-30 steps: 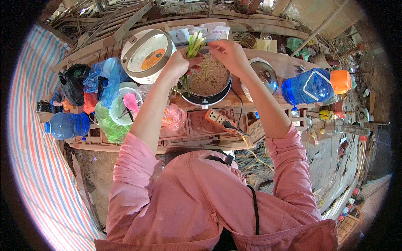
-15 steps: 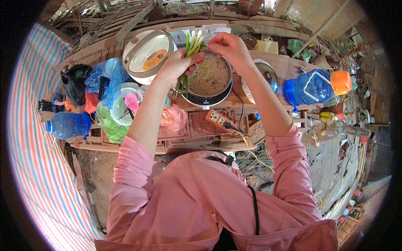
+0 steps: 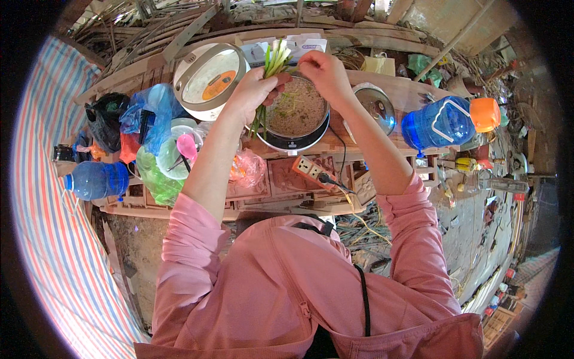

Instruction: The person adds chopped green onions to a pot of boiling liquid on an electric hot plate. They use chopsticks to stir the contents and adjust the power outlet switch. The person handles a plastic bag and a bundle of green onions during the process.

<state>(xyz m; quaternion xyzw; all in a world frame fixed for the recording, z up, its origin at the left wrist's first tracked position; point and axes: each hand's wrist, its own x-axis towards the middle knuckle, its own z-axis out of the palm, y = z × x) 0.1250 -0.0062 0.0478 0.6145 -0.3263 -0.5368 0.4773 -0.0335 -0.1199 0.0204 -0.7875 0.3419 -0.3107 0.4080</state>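
Scallions [image 3: 275,61] are only part done, by the look of it: a few green pcs [image 3: 289,96] lie on top of the grainy brown food [image 3: 299,117] in the pot [image 3: 326,106], mostly toward its far left, but a thick bunch is left whole, so prob. early on. Bunch is in the left grip [image 3: 250,94], fingers & thumb wrapped firmly round its middle; white ends stick up on the far side, green ends hang on the near side by the pot's left rim, can't tell if touching. Right grip [image 3: 329,73] is just right of the white ends, above the pot's far edge, fingers curled w/ tips close together; can't tell if they pinch a bit or nothing, b/c whatever's b/w them is too small. Pot sits on a black & white electric base [image 3: 293,145] on the bench [image 3: 409,90], w/ a glass lid [image 3: 376,112] to its right, a white cooker [image 3: 209,81] to the far left & an orange power strip [image 3: 313,172] on the near side.
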